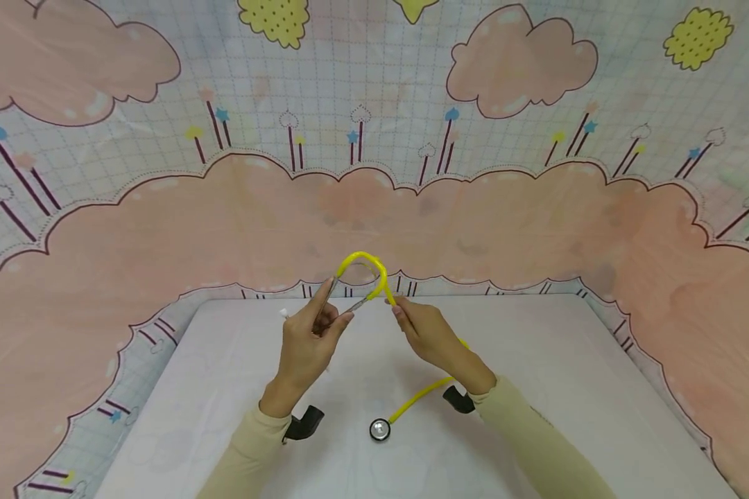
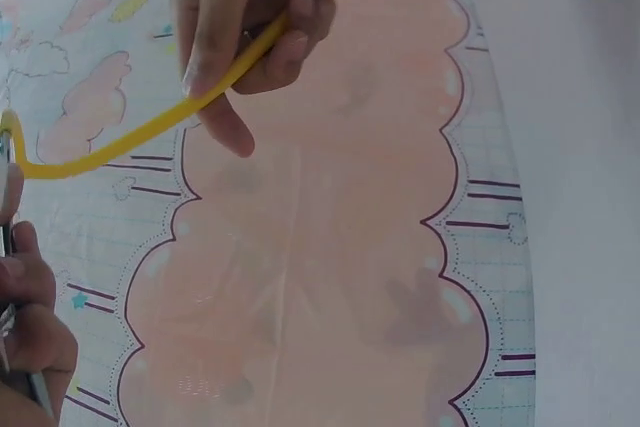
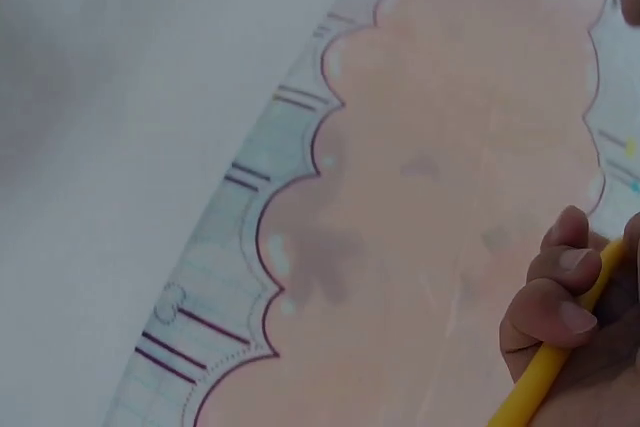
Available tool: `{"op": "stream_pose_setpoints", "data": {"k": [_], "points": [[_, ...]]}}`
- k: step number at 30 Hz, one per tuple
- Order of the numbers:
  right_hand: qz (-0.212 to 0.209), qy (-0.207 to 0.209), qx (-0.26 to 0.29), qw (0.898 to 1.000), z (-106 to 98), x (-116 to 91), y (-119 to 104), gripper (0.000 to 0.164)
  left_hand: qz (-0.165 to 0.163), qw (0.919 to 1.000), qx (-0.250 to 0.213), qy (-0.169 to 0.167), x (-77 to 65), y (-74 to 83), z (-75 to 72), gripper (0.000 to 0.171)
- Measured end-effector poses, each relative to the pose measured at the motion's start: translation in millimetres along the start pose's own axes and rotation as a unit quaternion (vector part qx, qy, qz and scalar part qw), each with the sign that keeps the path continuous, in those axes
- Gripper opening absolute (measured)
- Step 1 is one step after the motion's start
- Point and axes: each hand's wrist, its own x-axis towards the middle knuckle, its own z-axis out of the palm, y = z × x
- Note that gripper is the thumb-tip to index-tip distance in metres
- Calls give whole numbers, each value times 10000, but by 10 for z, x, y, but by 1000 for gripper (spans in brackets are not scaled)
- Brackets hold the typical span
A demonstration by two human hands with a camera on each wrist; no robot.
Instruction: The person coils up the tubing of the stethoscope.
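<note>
A stethoscope with yellow tubing point(image 1: 362, 255) is held up above the table between both hands. My left hand point(image 1: 308, 346) grips its two metal ear tubes, thumb on one and index finger along the other, spread apart. A white ear tip point(image 1: 283, 313) pokes out beside that hand. With curled fingers, my right hand point(image 1: 437, 336) pinches the yellow tube just below the loop; the right wrist view shows the tube point(image 3: 540, 377) running across the palm. Lower down hangs the round metal chest piece point(image 1: 380, 430) with a black rim, over the near part of the table.
The white table point(image 1: 537, 416) spreads beneath both arms. Behind and beside it hangs a cloth point(image 1: 374, 215) printed with clouds and stars. A black curved piece point(image 1: 304, 423) shows at the left wrist, and another black piece point(image 1: 458, 400) at the right wrist.
</note>
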Motion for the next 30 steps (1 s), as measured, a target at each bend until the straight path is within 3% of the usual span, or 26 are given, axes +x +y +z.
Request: {"op": "stream_pose_setpoints", "data": {"k": [4, 10, 17, 23, 26, 30], "points": [[-133, -14, 44, 9999, 57, -56, -86, 27, -319, 9991, 38, 259, 32, -1, -47, 66], [103, 158, 501, 9986, 97, -168, -78, 30, -520, 9957, 38, 770, 84, -39, -146, 64], [216, 1262, 1108, 9856, 86, -344, 43, 26, -1253, 9853, 137, 1156, 124, -104, -268, 60], [64, 2002, 1097, 9736, 60, -429, 155, 25, -1378, 9857, 178, 952, 94, -137, -286, 61], [316, 1871, 1078, 9759, 30, -434, 174, 23, -1250, 9892, 99, 765, 84, -117, -259, 61], [880, 1059, 867, 9867, 16, -431, 164, 28, -1036, 9937, 64, 423, 68, -92, -174, 63]]}}
